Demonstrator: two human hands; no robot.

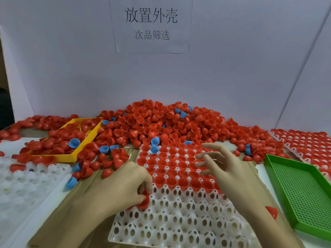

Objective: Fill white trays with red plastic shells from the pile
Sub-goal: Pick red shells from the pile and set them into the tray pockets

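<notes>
A white tray (pixel 179 221) lies in front of me, its far rows filled with red shells (pixel 172 165) set mouth up and its near rows bare. My left hand (pixel 125 183) rests at the tray's left edge, its fingers curled round red shells (pixel 144 201). Over the filled rows my right hand (pixel 220 163) hovers with fingers spread and nothing in them. A big pile of red shells (pixel 161 122) with a few blue ones rises behind the tray against the white wall.
A yellow tray (pixel 86 140) of red shells sits at the back left, another white tray (pixel 26 179) at the near left. At the right lie a green perforated tray (pixel 304 190), a filled white tray (pixel 304 145) and one loose red shell (pixel 272 212). Blue shells (pixel 71 181) are scattered about.
</notes>
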